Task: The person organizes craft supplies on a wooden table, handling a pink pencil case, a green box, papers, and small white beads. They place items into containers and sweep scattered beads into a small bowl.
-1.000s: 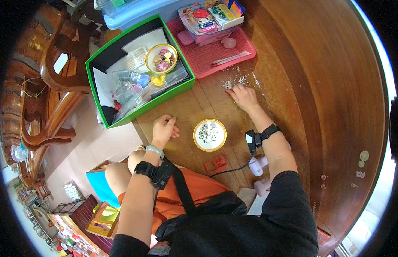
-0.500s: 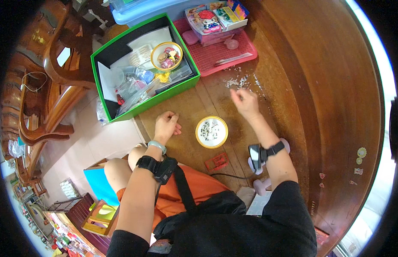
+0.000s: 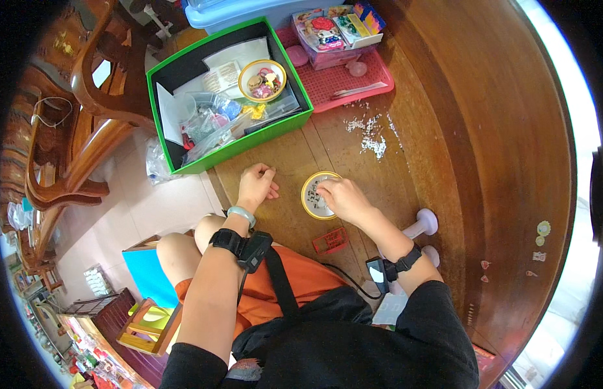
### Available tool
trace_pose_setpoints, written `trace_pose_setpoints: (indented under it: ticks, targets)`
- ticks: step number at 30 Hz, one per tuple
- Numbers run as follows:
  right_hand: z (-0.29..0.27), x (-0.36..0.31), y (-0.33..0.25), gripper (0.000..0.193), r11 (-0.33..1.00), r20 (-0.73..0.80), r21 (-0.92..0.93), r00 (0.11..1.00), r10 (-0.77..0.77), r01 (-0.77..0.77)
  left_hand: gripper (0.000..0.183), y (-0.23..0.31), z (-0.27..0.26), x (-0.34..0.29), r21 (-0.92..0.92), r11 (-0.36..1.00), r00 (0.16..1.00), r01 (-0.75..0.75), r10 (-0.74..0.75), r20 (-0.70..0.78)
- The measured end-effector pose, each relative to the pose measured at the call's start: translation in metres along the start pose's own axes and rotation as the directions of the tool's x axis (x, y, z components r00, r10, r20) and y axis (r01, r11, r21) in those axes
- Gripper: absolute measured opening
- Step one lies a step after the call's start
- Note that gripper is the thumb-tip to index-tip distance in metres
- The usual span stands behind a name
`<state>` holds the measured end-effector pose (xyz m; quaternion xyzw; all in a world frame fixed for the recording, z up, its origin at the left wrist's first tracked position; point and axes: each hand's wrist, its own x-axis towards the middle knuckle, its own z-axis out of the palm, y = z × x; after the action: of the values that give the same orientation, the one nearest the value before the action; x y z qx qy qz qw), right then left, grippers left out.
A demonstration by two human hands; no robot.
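A white bowl with a yellow rim [image 3: 305,209] stands on the wooden table, with small dark and white bead-like pieces [image 3: 313,193] inside. Over its right side is my right hand [image 3: 345,200], fingertips pinched together down inside the bowl; whatever they hold is too small to make out. Left of the bowl, my left hand [image 3: 254,187] rests on the tabletop with thumb and fingers curled together. What is between them, if anything, is hidden. Beyond my right hand lies a loose scatter of tiny white pieces [image 3: 374,148].
A green-rimmed box [image 3: 240,144] with bags and another bowl [image 3: 262,80] stands at the far left. Behind the scatter is a pink tray [image 3: 314,97] bearing small boxes [image 3: 334,35]. A red plastic frame [image 3: 331,240] and a pale purple dumbbell-shaped thing [image 3: 427,222] lie nearer me.
My right hand has come back from the white scatter, moving nearer and left to the bowl. My left hand has stayed about where it was. The whole view has shifted slightly.
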<state>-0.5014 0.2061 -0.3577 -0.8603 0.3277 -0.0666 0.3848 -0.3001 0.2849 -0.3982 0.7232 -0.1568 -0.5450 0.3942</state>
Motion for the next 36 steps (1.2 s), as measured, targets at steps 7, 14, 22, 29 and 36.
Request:
trace_pose_setpoints:
  ticks: [7,14,22,29,36]
  targets:
    - [-0.015,0.004,-0.015,0.016,0.994,0.146,-0.113,0.989,0.03,-0.014,0.021,-0.001,-0.001,0.0,0.002,1.0,1.0,-0.006,0.006,0.008]
    - [-0.001,0.005,0.005,0.016,0.988,-0.219,0.083,0.969,-0.111,0.132,0.022,-0.003,-0.002,0.002,0.029,0.999,1.0,-0.02,0.019,0.014]
    - [-0.026,0.039,0.024,0.02,0.972,-0.114,0.11,0.969,0.219,-0.207,0.023,0.001,0.001,0.0,0.037,0.999,1.0,0.005,-0.006,0.011]
    - [-0.023,0.013,0.014,0.019,0.975,0.044,0.081,0.976,-0.213,0.209,0.022,-0.003,0.001,0.003,0.046,0.999,1.0,-0.007,0.007,0.003]
    - [-0.016,0.046,0.052,0.014,0.983,-0.154,0.163,0.982,0.105,-0.08,0.021,-0.002,0.001,0.003,0.031,0.999,1.0,0.008,-0.008,-0.019]
